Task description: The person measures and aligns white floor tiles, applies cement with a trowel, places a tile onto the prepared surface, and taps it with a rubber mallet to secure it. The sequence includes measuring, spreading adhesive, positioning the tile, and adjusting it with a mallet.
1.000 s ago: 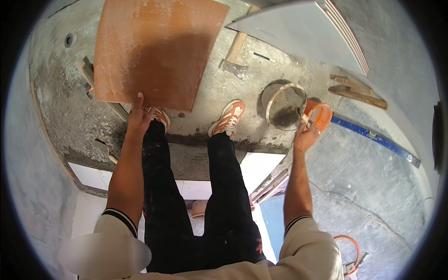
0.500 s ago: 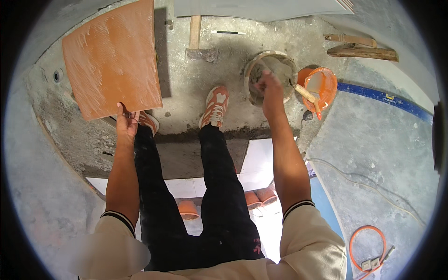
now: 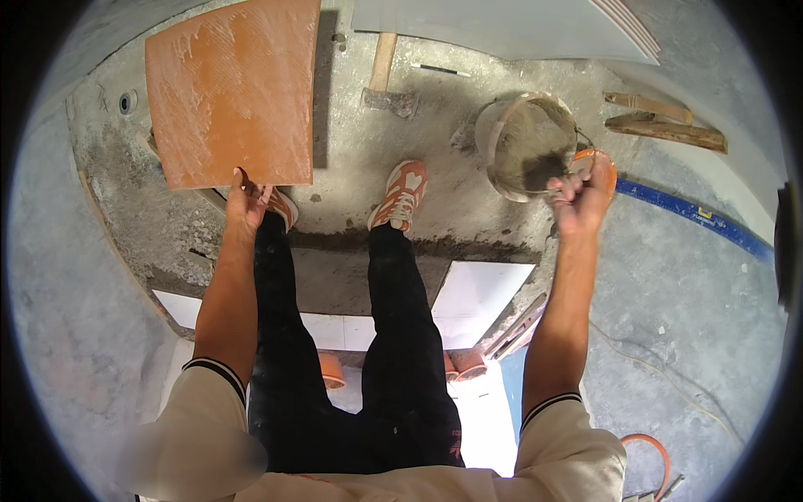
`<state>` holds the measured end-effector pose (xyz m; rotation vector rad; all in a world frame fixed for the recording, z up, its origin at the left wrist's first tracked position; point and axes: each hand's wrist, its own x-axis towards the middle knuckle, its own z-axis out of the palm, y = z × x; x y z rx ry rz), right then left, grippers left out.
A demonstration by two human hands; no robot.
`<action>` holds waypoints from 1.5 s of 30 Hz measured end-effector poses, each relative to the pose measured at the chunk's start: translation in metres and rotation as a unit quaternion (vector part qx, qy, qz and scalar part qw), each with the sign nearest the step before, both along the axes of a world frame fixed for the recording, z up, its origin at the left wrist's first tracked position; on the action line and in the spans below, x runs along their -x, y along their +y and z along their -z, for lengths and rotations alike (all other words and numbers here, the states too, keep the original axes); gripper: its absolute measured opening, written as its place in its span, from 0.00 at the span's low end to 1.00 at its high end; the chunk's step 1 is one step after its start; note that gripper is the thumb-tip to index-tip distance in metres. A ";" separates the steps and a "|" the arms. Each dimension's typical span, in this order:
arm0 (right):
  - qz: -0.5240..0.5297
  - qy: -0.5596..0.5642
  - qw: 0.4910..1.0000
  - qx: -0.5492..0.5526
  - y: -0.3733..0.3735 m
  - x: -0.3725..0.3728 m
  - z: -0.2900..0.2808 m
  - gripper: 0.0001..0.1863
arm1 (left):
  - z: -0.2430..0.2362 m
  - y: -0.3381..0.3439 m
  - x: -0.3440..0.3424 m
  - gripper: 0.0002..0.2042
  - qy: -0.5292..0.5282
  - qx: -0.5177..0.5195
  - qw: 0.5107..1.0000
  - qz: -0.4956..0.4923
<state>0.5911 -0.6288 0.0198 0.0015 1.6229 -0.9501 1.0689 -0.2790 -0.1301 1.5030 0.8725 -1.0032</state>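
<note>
My left hand (image 3: 246, 202) grips the lower edge of a large orange tile (image 3: 234, 96), thumb on its face and the other fingers behind it. White smears mark the tile's surface. Curled fingers show on my right hand (image 3: 579, 199), in front of an orange container (image 3: 608, 174) and beside the near right rim of a grey bucket (image 3: 495, 142). Wet grey residue coats the bucket's inside. Whatever lies within the right hand's fingers is hidden; the wooden-handled tool seen there earlier is covered.
Beyond my feet lie a hammer (image 3: 390, 102) and a black-and-white strip (image 3: 441, 70). Grey sheets (image 3: 502, 32) lean at the back. Wood pieces (image 3: 667, 131) and a blue level (image 3: 694, 211) lie right. White tiles (image 3: 478, 293) border the mortar strip below my feet.
My right hand has moved right and nearer, from over the grey bucket to the orange container. The bucket now looks tilted. My left hand still holds the tile; the whole view has shifted.
</note>
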 end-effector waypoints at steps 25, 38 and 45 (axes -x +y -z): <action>-0.752 0.448 0.464 -0.142 0.000 0.046 0.119 0.34 | -0.017 -0.006 0.022 0.20 0.002 -0.017 0.999 0.040; -0.693 0.494 0.517 -0.094 0.018 0.056 0.095 0.27 | -0.027 -0.010 0.046 0.22 -0.025 -0.012 0.998 0.064; -0.650 0.343 0.665 -0.130 0.025 0.062 0.114 0.30 | -0.022 0.002 0.046 0.23 -0.032 -0.024 0.999 0.035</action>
